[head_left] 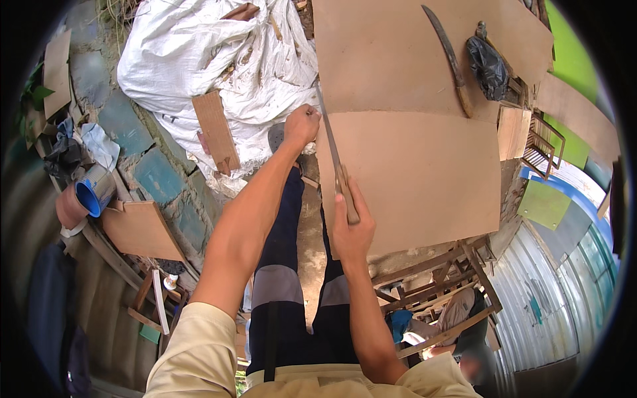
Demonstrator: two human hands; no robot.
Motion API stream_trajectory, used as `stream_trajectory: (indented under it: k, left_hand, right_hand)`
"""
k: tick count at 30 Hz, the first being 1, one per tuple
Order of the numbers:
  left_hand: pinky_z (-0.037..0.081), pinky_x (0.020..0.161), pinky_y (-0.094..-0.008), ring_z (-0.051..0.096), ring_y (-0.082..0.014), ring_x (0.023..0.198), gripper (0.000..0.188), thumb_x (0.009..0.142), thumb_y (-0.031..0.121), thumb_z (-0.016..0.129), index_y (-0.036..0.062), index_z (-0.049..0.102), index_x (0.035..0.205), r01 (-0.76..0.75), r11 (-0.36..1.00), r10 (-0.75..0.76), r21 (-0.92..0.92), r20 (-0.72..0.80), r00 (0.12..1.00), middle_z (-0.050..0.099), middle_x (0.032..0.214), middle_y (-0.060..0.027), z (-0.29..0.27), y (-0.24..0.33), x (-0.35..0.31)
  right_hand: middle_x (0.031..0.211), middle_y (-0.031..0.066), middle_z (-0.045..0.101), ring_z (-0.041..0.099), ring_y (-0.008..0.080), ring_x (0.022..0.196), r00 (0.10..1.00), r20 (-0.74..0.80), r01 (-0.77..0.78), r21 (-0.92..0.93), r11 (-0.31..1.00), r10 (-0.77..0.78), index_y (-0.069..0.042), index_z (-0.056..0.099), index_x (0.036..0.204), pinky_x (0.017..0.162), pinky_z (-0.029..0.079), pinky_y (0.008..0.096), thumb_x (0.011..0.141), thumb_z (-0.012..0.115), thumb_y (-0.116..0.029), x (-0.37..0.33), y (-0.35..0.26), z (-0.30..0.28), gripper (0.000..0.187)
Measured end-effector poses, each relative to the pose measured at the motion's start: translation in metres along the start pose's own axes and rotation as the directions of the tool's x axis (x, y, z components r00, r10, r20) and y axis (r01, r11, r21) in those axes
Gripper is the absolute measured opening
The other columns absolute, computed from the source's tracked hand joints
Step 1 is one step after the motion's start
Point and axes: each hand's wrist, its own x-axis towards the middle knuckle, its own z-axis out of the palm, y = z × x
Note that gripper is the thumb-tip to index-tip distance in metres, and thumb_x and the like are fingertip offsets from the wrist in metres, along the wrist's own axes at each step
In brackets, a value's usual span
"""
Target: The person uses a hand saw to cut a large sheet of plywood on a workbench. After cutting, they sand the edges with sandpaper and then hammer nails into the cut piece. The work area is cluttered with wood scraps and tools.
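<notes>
My right hand point(352, 232) is wrapped round the wooden handle of a machete point(328, 129), whose long narrow blade points away from me. The blade lies along the left edge of a flat brown sheet point(418, 172). Just left of the blade, my left hand point(302, 125) is closed by the sheet's edge; what its fingers hold, if anything, is hidden. A second, curved machete point(451, 60) with a wooden handle rests on the sheets at the far right, beside a black plastic bag point(488, 66).
White sacking point(179, 60) with a brown board strip point(215, 132) on it lies far left. A blue-lined can point(96, 189) and a board point(142, 229) are at left. Wooden frames point(438, 292) stand at lower right, near another person point(458, 312). Corrugated metal point(531, 298) bounds the right.
</notes>
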Motion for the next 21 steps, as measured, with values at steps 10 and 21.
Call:
stream_trajectory:
  k: [10,21]
  left_hand:
    - [0.053,0.078,-0.0394,0.07,-0.0287,0.085,0.035,0.095,0.034,0.066,0.0001,0.07,0.103,0.037,0.988,-0.025,-0.149,0.081,0.996,0.073,0.09,-0.0153,0.006,-0.019,0.008]
    - [0.052,0.076,-0.0419,0.068,-0.0334,0.078,0.029,0.093,0.03,0.069,0.0011,0.067,0.097,-0.026,0.985,0.021,-0.169,-0.029,0.999,0.07,0.081,-0.0164,0.01,-0.007,-0.005]
  right_hand:
    - [0.131,0.0227,0.067,0.064,0.0268,0.124,0.962,0.094,-0.259,0.011,0.966,0.257,0.004,0.057,0.141,0.104,0.048,0.0354,0.1,0.063,-0.012,-0.038,-0.081,-0.061,0.044]
    - [0.129,0.0225,0.069,0.066,0.0283,0.121,0.999,0.046,-0.013,-0.013,1.0,0.014,-0.002,0.061,0.139,0.102,0.048,0.0332,0.099,0.064,-0.02,0.088,0.004,0.042,0.044]
